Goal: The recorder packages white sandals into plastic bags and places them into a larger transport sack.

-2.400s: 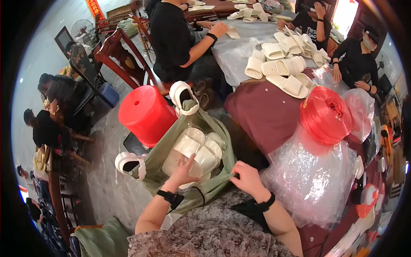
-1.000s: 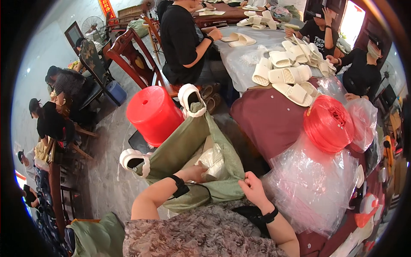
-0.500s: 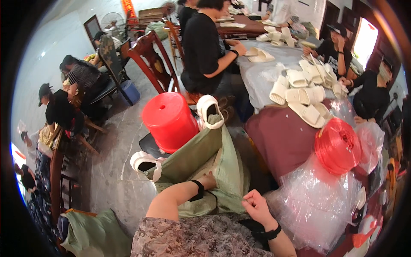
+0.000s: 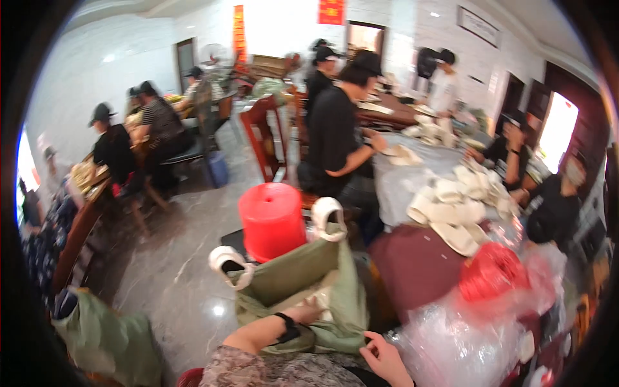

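The left hand [image 4: 307, 312] reaches down inside the mouth of a green woven sack [image 4: 274, 284], fingers outstretched over pale contents [image 4: 325, 302]; blur hides whether it grips anything. The right hand [image 4: 385, 358] is at the sack's near right edge, its fingers loosely bent; whether they pinch the fabric, I cannot tell. The sack stands in front of the person, its thin, creased cloth spread wide, with a white, rounded, hollow piece [image 4: 329, 218] at one far corner and a matching scalloped piece [image 4: 231, 264] at the other. Just beyond sits a glossy red plastic cylinder [image 4: 271, 222], slightly tapered, with a small hole in its flat top. To the right, the worktop [image 4: 412, 267] has a smooth maroon covering and carries crinkled clear plastic bags [image 4: 461, 348], a fat coil of shiny red twine [image 4: 493, 274] and a heap of cream slippers [image 4: 454, 209]. The grey floor [image 4: 184, 258] looks polished and veined.
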{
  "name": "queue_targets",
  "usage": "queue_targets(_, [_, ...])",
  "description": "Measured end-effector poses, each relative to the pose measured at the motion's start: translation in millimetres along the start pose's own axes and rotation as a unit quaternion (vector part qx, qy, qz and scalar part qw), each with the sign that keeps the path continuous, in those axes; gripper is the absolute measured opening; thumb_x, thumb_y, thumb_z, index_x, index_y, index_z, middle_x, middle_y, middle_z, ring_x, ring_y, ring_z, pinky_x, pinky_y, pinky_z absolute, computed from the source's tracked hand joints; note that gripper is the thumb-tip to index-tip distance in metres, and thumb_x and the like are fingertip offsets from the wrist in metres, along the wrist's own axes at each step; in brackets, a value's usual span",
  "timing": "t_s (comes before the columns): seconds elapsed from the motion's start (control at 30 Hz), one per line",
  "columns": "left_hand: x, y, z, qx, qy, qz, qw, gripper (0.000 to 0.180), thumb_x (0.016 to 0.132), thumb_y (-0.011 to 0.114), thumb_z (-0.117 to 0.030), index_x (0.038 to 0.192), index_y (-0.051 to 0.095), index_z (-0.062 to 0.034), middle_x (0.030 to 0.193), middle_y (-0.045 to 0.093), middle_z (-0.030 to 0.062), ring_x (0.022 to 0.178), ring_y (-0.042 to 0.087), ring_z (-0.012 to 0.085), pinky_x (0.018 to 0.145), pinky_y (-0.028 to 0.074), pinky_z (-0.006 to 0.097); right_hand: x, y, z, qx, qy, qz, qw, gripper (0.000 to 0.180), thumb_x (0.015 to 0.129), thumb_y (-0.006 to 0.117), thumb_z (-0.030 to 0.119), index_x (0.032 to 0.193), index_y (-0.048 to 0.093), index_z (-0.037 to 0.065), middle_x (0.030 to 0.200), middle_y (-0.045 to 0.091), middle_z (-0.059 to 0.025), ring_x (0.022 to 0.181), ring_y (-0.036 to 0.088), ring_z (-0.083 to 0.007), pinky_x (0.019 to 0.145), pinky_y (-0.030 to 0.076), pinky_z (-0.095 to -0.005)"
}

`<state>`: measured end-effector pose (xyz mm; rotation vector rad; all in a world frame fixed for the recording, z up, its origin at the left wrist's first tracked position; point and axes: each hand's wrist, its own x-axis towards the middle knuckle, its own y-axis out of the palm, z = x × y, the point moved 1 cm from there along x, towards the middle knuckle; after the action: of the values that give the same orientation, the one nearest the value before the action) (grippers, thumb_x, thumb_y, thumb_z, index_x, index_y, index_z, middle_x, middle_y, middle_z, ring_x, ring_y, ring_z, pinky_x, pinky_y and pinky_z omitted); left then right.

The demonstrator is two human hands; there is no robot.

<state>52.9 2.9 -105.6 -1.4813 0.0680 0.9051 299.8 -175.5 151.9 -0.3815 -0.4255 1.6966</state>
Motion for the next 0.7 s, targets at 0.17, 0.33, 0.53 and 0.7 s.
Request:
queue_targets(0.17, [-89, -106, 37, -0.304, -0.196, -0.162, 0.918, 0.083, 0.071, 0.075, -0.054, 0.136, 0.051, -0.0088, 0.129, 0.046, 0.0353, 0.12, 0.047, 0.0527, 0.102, 0.041, 0.052, -53, -46, 61, -0.046, -0.079, -0.08, 0.993, 0.032, 0.082, 0.071, 0.007, 0.113, 0.065, 0.008, 0.078, 0.064, -0.0045, 0.067, 0.061, -0.0182, 0.064, 0.05, -0.03])
queue_targets(0.33, [-104, -250, 21, -0.323, -0.053, -0.264, 0.907, 0.064, 0.078, 0.071, -0.044, 0.126, 0.057, -0.0045, 0.135, 0.049, 0.0275, 0.113, 0.053, 0.0468, 0.096, 0.047, 0.046, -113, -93, 51, -0.126, -0.151, -0.309, 0.931, 0.022, 0.077, 0.068, -0.001, 0.099, 0.068, 0.006, 0.077, 0.062, -0.0083, 0.067, 0.059, -0.0226, 0.062, 0.048, -0.0311])
queue_targets(0.53, [-52, -375, -20, -0.195, 0.01, -0.439, 0.877, 0.036, 0.08, 0.072, -0.033, 0.098, 0.067, -0.0021, 0.108, 0.065, 0.0149, 0.1, 0.061, 0.0357, 0.081, 0.051, 0.042, -142, -116, 13, -0.213, -0.042, -0.539, 0.814, 0.02, 0.075, 0.065, -0.002, 0.095, 0.067, 0.003, 0.083, 0.057, -0.0107, 0.076, 0.056, -0.0265, 0.067, 0.046, -0.0345])
queue_targets(0.7, [17, -450, -36, -0.336, 0.067, -0.404, 0.848, 0.038, 0.081, 0.073, -0.033, 0.104, 0.068, -0.0045, 0.108, 0.066, 0.0145, 0.098, 0.063, 0.0319, 0.079, 0.053, 0.037, -158, -122, -19, -0.26, 0.043, -0.54, 0.799, 0.021, 0.076, 0.067, 0.002, 0.097, 0.066, 0.004, 0.092, 0.056, -0.0126, 0.086, 0.055, -0.0284, 0.074, 0.045, -0.0384])
